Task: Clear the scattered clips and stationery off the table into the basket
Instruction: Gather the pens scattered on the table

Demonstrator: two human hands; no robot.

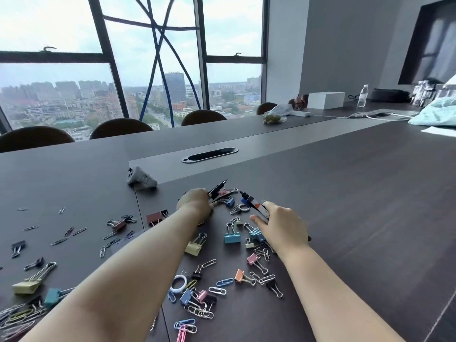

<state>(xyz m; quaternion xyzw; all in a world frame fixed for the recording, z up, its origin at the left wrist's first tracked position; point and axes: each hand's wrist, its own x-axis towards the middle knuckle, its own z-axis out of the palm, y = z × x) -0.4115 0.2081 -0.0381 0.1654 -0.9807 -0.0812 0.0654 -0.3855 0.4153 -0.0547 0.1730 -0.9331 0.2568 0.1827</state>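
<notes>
Binder clips and paper clips in many colours lie scattered over the dark table [345, 193]. My left hand [195, 202] grips a bundle of black pens [217, 190] whose tips point up and to the right. My right hand [283, 227] holds several pens and markers [251, 202], one with a blue band, pointing up and left. A blue binder clip [232, 236] and a yellow binder clip [195, 246] lie between my forearms. A white ring [178, 283] lies nearer to me. No basket is in view.
A grey folded object [142, 180] lies beyond my left hand. A cable slot [209, 154] is set in the table's centre strip. At the far right stand a white box [325, 99], a water bottle [362, 96] and a plastic bag [276, 114]. Chairs line the far side.
</notes>
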